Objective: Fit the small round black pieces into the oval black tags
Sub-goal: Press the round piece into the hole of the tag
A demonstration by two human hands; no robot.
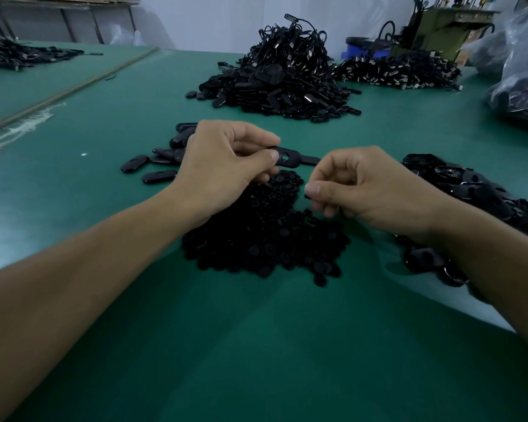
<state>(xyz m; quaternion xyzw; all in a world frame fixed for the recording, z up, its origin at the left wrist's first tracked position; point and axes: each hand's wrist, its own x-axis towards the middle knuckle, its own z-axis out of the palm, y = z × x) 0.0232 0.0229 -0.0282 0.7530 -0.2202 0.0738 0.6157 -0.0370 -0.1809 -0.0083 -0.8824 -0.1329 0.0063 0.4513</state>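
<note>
Green mat (256, 345) is lying nearest. Left hand (226, 156) is pinching an oval tag (290, 159) over the round-piece pile (265, 233). Right hand (357, 190) is apparently pinching one round piece (307, 196). Centre it squarely over the hole before pressing.

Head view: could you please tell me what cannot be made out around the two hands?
- Head view: what the right hand pinches, if anything; its thumb covers it.
- The oval tag: left end hidden inside the left hand.
- The tag pile at right: partly behind the right forearm.
</note>
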